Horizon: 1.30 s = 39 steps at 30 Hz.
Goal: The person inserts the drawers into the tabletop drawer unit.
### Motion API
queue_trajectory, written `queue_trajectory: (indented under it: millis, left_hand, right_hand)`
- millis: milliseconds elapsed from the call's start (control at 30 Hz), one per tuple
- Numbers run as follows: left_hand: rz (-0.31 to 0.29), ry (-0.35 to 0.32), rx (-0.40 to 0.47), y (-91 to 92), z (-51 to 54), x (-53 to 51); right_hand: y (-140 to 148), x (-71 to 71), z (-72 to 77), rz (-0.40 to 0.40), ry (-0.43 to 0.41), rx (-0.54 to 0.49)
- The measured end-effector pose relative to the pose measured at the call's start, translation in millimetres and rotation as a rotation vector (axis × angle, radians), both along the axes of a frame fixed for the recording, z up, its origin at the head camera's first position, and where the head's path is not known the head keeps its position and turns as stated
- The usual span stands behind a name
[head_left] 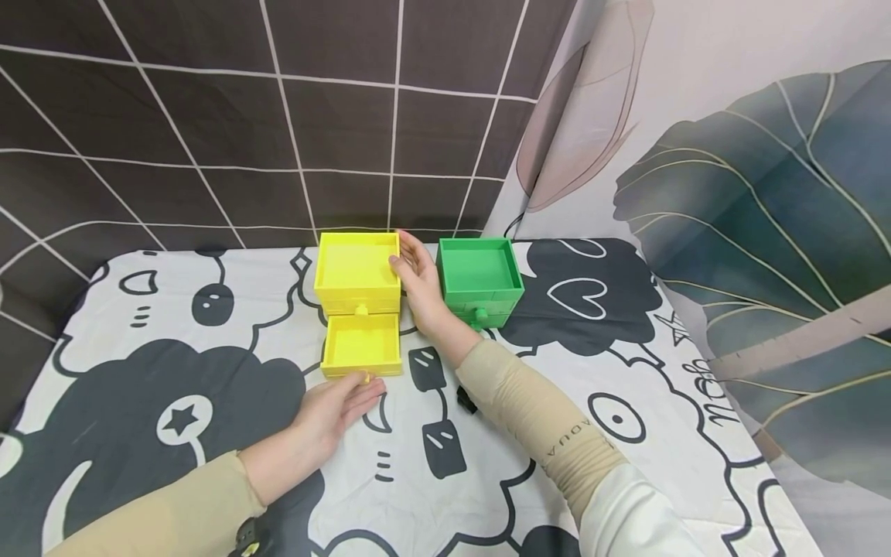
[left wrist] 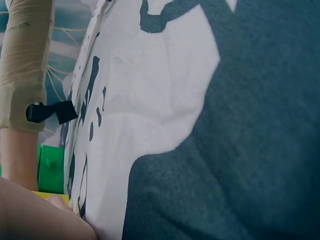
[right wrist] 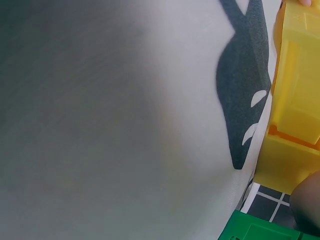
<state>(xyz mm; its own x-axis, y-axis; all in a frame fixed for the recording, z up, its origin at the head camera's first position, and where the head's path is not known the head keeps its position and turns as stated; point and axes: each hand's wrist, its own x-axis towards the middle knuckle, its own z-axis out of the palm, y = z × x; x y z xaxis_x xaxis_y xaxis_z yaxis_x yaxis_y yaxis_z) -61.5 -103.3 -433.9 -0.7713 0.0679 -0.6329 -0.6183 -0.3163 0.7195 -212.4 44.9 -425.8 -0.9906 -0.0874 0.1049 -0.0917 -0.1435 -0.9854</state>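
Note:
A yellow drawer box (head_left: 356,263) with an open tray on top stands near the back of the cloth-covered surface. Its lower drawer (head_left: 362,344) is pulled out toward me. My left hand (head_left: 327,418) is at the drawer's front, thumb and finger pinching its small knob (head_left: 367,377). With my right hand (head_left: 421,286) I hold the box's right side, thumb at the top rim; some fingers are hidden. The right wrist view shows the yellow box (right wrist: 300,90) up close. Just right of my right hand is a green drawer box (head_left: 480,267), its round knob (head_left: 479,317) facing me.
A black-and-white patterned cloth (head_left: 390,510) covers the surface. Behind it hangs a dark grid-patterned backdrop (head_left: 341,124). A leaf-patterned curtain (head_left: 766,193) is at the right. Near my right sleeve sits a small black piece (head_left: 466,399), seen on a strap in the left wrist view.

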Motion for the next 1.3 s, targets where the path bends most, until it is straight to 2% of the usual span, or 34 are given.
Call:
queue_trajectory:
  millis: [267, 633, 967, 1300]
  left_hand:
    - [0.008, -0.018, -0.006, -0.3, 5.4, 0.4]
    - [0.015, 0.004, 0.022, -2.0, 8.7, -0.5]
    - [0.01, 0.009, 0.0, -1.5, 5.2, -4.8]
    - [0.029, 0.012, 0.006, -0.2, 2.6, -3.3]
  right_hand:
    - [-0.5, 0.4, 0.9, -0.002, -0.001, 0.0]
    - [-4.2, 1.2, 1.9, 0.007, -0.008, -0.016]
    - [-3.1, -0.6, 1.0, 0.006, -0.003, -0.009]
    - [-0.8, 0.4, 2.1, 0.002, -0.01, -0.002]
